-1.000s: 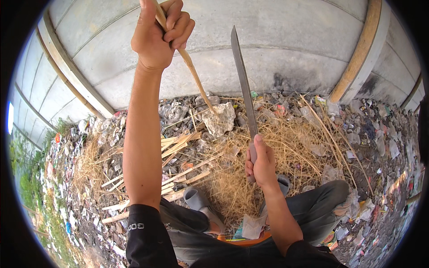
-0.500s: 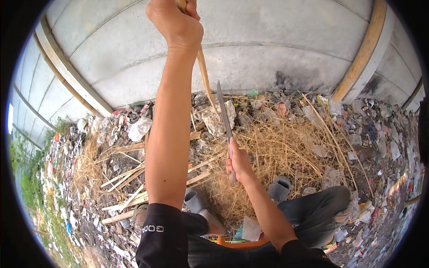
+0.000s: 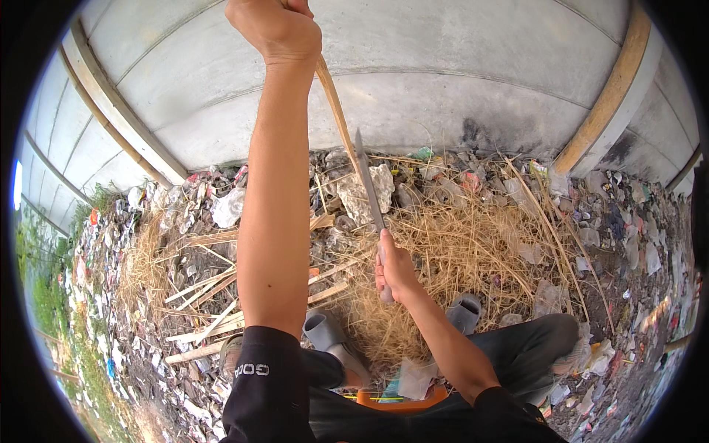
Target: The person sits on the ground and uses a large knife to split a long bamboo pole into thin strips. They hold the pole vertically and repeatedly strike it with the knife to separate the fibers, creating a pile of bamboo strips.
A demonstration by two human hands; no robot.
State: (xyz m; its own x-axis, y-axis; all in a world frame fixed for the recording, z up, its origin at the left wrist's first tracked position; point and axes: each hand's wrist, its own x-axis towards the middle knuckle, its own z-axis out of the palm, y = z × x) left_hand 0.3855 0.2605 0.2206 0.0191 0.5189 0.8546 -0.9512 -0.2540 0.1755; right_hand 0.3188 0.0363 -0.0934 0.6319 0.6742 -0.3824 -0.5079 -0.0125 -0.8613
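Observation:
Raised at the top of the view, my left hand (image 3: 279,29) is closed round the upper end of a thin wooden strip (image 3: 336,103). The strip slants down to the right, and its lower end runs behind the blade. Lower down, my right hand (image 3: 396,267) grips the handle of a long knife (image 3: 371,188), its blade pointing up and away from me. Blade and strip overlap in the view; whether they touch I cannot tell. Beyond the blade lies a pale, rough stone (image 3: 354,199).
Dry straw-like shavings (image 3: 473,244) cover the ground ahead. Several split wooden strips (image 3: 210,325) lie at left, and long thin ones (image 3: 543,210) at right. Litter (image 3: 620,244) spreads all round. A grey panel wall (image 3: 443,111) stands beyond. An orange seat (image 3: 402,402) shows beneath me.
My left hand and the strip have moved slightly left and up. The blade has come closer to the strip and now overlaps it.

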